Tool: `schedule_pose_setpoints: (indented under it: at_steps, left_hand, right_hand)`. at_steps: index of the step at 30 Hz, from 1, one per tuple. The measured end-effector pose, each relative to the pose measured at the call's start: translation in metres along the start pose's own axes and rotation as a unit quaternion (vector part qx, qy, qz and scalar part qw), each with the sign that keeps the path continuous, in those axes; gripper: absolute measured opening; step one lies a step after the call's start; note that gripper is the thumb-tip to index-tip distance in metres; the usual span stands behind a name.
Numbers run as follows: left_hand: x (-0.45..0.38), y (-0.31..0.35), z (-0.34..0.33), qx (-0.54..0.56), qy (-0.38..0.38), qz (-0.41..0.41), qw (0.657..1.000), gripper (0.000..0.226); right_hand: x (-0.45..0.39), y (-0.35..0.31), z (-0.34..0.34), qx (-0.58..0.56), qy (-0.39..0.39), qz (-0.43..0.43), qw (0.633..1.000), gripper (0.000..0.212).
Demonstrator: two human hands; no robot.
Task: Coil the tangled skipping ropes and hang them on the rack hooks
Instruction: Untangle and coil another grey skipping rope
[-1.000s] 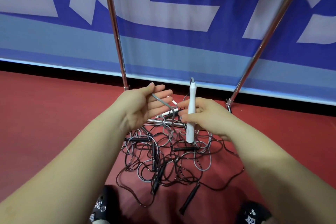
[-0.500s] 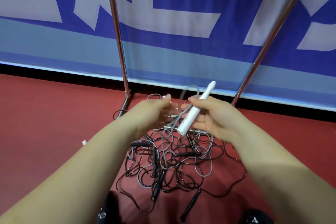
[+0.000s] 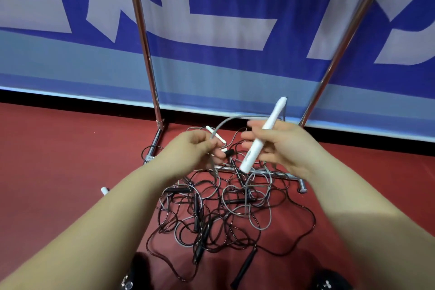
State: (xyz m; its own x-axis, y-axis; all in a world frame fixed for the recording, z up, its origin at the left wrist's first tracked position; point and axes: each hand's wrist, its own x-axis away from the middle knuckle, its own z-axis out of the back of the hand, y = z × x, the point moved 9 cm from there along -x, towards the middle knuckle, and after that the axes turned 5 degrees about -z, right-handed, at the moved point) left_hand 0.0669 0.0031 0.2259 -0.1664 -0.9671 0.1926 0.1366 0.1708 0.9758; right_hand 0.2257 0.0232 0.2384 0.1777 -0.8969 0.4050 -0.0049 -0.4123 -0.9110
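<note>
At the far left a small white handle end (image 3: 103, 190) lies alone on the red floor (image 3: 58, 160), apart from the heap. Next comes the left upright of the metal rack (image 3: 143, 42), whose foot stands on the floor just behind the ropes. The left hand (image 3: 188, 150) pinches the grey cord (image 3: 231, 120) between curled fingers; the cord arcs up and across to the top of the white handle (image 3: 261, 135). Beyond the left fingertips another white handle (image 3: 215, 134) lies on the floor. The right hand (image 3: 280, 146) is clenched on the white handle at its middle, holding it tilted, upper end leaning right. Below and between both arms, the tangled ropes (image 3: 223, 214) sprawl on the floor over the rack's base bar (image 3: 270, 173), black and grey cords looped through one another with several black handles among them. Farther right rises the rack's other upright (image 3: 348, 30); no hooks are in view.

The cord looks thin, light and limp, likely to snag on neighbouring loops when drawn out. The handles are the stiff parts and the best place to hold; I would judge it wise to feed the cord through the left fingers a loop at a time rather than tug.
</note>
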Motion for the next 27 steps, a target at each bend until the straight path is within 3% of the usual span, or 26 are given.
schedule_pose_setpoints:
  at_steps: [7, 14, 17, 20, 23, 27]
  left_hand:
    - [-0.001, 0.006, 0.012, 0.265, 0.103, 0.035, 0.958, 0.022]
    - [-0.006, 0.004, 0.011, 0.381, 0.114, 0.048, 0.916, 0.022]
    - [-0.01, 0.003, 0.008, 0.285, 0.079, 0.037, 0.955, 0.025]
    - [-0.008, -0.005, -0.001, 0.053, 0.018, 0.022, 0.998, 0.028]
    - [-0.001, -0.011, -0.019, -0.144, -0.078, -0.003, 0.986, 0.028]
    - [0.002, -0.003, -0.034, -0.199, -0.116, -0.048, 0.972, 0.008]
  right_hand:
    - [0.004, 0.022, -0.025, 0.24, -0.041, 0.01, 0.97, 0.026]
    - [0.004, 0.019, -0.031, 0.255, -0.046, 0.057, 0.964, 0.008]
    - [0.005, 0.015, -0.029, 0.143, -0.049, 0.028, 0.988, 0.003]
    - [0.004, 0.011, -0.021, -0.005, -0.041, -0.02, 0.999, 0.005]
    - [0.005, 0.008, -0.01, -0.102, -0.025, -0.048, 0.993, 0.005]
    - [0.004, 0.008, 0.0, -0.143, -0.007, -0.061, 0.988, 0.008]
